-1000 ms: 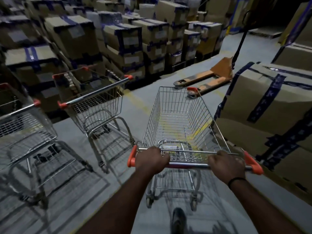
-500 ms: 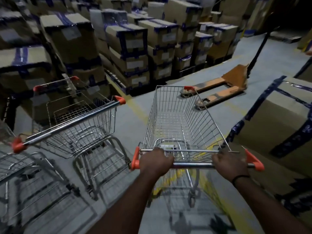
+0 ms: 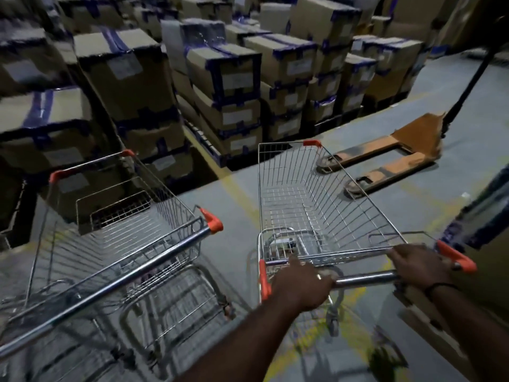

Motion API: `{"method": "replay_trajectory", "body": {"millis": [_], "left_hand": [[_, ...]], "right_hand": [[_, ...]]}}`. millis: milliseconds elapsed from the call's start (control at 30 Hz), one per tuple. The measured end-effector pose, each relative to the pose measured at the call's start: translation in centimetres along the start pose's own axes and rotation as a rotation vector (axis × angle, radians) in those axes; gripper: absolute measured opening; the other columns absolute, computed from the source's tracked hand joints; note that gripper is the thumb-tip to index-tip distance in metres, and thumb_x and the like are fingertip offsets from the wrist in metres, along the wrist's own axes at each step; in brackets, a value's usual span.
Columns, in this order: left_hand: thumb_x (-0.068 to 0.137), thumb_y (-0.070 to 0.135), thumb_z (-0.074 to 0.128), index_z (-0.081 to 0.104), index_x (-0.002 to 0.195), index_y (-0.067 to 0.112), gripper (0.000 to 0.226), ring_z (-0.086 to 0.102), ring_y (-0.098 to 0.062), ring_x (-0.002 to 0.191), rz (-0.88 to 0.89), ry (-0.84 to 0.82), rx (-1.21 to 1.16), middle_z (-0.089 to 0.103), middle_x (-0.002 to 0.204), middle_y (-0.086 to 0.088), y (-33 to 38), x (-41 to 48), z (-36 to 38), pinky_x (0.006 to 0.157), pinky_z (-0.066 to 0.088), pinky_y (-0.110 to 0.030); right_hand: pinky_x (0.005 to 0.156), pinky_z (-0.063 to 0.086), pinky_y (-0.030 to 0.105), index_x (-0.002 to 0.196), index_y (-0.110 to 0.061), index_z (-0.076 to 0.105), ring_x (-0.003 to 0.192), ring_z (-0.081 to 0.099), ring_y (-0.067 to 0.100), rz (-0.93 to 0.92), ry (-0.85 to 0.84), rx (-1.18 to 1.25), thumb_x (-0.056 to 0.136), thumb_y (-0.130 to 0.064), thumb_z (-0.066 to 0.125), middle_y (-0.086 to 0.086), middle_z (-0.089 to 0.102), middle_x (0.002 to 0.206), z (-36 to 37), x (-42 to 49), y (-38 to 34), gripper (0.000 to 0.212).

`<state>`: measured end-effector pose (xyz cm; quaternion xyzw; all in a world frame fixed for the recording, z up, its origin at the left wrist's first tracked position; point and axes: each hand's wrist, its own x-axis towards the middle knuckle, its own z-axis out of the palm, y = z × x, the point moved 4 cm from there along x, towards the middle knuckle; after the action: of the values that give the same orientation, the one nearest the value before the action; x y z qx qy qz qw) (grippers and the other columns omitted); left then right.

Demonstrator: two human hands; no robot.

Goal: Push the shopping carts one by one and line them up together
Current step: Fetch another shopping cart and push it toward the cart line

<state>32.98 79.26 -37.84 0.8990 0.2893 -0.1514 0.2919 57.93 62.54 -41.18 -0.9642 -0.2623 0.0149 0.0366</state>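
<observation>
A: Now, the hands?
B: Both clamped on the handle bar [image 3: 366, 278] of the pushed cart [image 3: 316, 194]. The left hand [image 3: 301, 288] is at the end nearer the parked cart [image 3: 115, 232], the right hand [image 3: 418, 263] at the far end.
A: Where is the pushed cart?
B: Right of the parked cart, bare floor between, not touching. Its long axis runs straight away from the person. The parked cart's nose angles off leftward, so the two are not parallel.
A: Judgement?
B: Lining up probably needs a swing toward the parked cart, with the left hand on the inner side.
</observation>
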Motion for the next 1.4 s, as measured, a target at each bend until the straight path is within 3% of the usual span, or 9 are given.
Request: {"method": "replay_trajectory", "body": {"millis": [133, 233, 367, 500, 633, 767, 900, 1167, 1400], "left_hand": [[0.099, 0.062, 0.028, 0.048, 0.143, 0.022, 0.063, 0.037, -0.042, 0.141, -0.035, -0.012, -0.038, 0.024, 0.158, -0.028, -1.3, 3.9, -2.5, 0.11, 0.036, -0.046], [0.086, 0.065, 0.011, 0.05, 0.139, 0.025, 0.076, 0.035, -0.04, 0.142, -0.073, 0.003, -0.033, 0.035, 0.151, -0.024, -2.7, 7.5, -4.2, 0.103, 0.04, -0.052], [0.103, 0.049, 0.02, 0.049, 0.141, 0.017, 0.058, 0.038, -0.04, 0.138, -0.178, 0.06, -0.038, 0.042, 0.148, -0.019, -3.6, 11.3, -7.5, 0.106, 0.038, -0.05], [0.083, 0.057, 0.006, 0.049, 0.136, 0.025, 0.075, 0.039, -0.037, 0.138, -0.208, 0.087, 0.065, 0.037, 0.151, -0.019, -5.7, 16.2, -9.4, 0.103, 0.04, -0.056], [0.091, 0.052, 0.014, 0.048, 0.13, 0.023, 0.06, 0.039, -0.035, 0.139, -0.298, 0.097, 0.06, 0.036, 0.151, -0.014, -6.6, 18.9, -12.0, 0.104, 0.039, -0.055], [0.103, 0.037, 0.022, 0.048, 0.125, 0.026, 0.035, 0.037, -0.033, 0.135, -0.362, 0.169, -0.053, 0.046, 0.137, -0.015, -7.0, 21.6, -13.7, 0.101, 0.04, -0.055], [0.1, 0.039, 0.022, 0.05, 0.119, 0.026, 0.037, 0.039, -0.032, 0.133, -0.372, 0.162, 0.025, 0.048, 0.134, -0.013, -7.2, 24.2, -15.1, 0.099, 0.04, -0.054], [0.101, 0.026, 0.03, 0.052, 0.116, 0.019, 0.028, 0.038, -0.033, 0.129, -0.419, 0.147, 0.071, 0.053, 0.122, -0.013, -9.6, 27.7, -18.8, 0.096, 0.044, -0.06], [0.095, 0.044, 0.023, 0.054, 0.121, 0.021, 0.046, 0.047, -0.035, 0.126, -0.515, 0.219, -0.045, 0.053, 0.131, -0.011, -14.1, 29.6, -22.2, 0.101, 0.041, -0.055]], "right_hand": [[0.076, 0.051, 0.04, 0.063, -0.027, 0.062, 0.086, 0.066, 0.03, -0.004, -0.012, 0.042, 0.086, -0.044, 0.047, 0.007, 0.072, 0.082, 0.3, 4.9, -2.5, 0.033], [0.081, 0.051, 0.044, 0.06, -0.028, 0.057, 0.087, 0.066, 0.031, -0.039, 0.001, 0.063, 0.087, -0.044, 0.049, 0.008, 0.071, 0.081, 0.7, 9.0, -4.7, 0.032], [0.083, 0.049, 0.043, 0.066, -0.024, 0.061, 0.091, 0.067, 0.034, -0.142, 0.033, 0.061, 0.092, -0.045, 0.045, 0.013, 0.073, 0.087, 0.4, 14.1, -8.4, 0.037], [0.091, 0.04, 0.041, 0.087, -0.024, 0.073, 0.104, 0.064, 0.029, -0.206, 0.028, 0.013, 0.094, -0.051, 0.035, 0.007, 0.074, 0.1, 0.2, 18.8, -11.9, 0.047], [0.092, 0.039, 0.04, 0.083, -0.023, 0.071, 0.104, 0.063, 0.027, -0.28, 0.006, 0.041, 0.087, -0.054, 0.027, 0.004, 0.073, 0.099, 0.0, 23.3, -14.8, 0.055], [0.094, 0.039, 0.041, 0.096, -0.023, 0.072, 0.11, 0.062, 0.025, -0.355, -0.024, -0.014, 0.097, -0.049, 0.038, 0.002, 0.073, 0.108, 0.6, 28.2, -17.1, 0.042], [0.101, 0.034, 0.042, 0.104, -0.025, 0.071, 0.116, 0.059, 0.024, -0.399, -0.053, -0.028, 0.098, -0.048, 0.038, 0.001, 0.071, 0.115, 0.8, 32.6, -19.5, 0.041], [0.1, 0.036, 0.044, 0.09, -0.023, 0.069, 0.108, 0.061, 0.024, -0.464, -0.063, 0.023, 0.087, -0.051, 0.027, 0.002, 0.071, 0.104, 1.8, 38.8, -25.4, 0.05], [0.097, 0.034, 0.044, 0.093, -0.022, 0.069, 0.106, 0.06, 0.023, -0.503, -0.043, 0.028, 0.093, -0.049, 0.034, 0.0, 0.071, 0.105, 2.4, 42.0, -31.2, 0.045]]}}
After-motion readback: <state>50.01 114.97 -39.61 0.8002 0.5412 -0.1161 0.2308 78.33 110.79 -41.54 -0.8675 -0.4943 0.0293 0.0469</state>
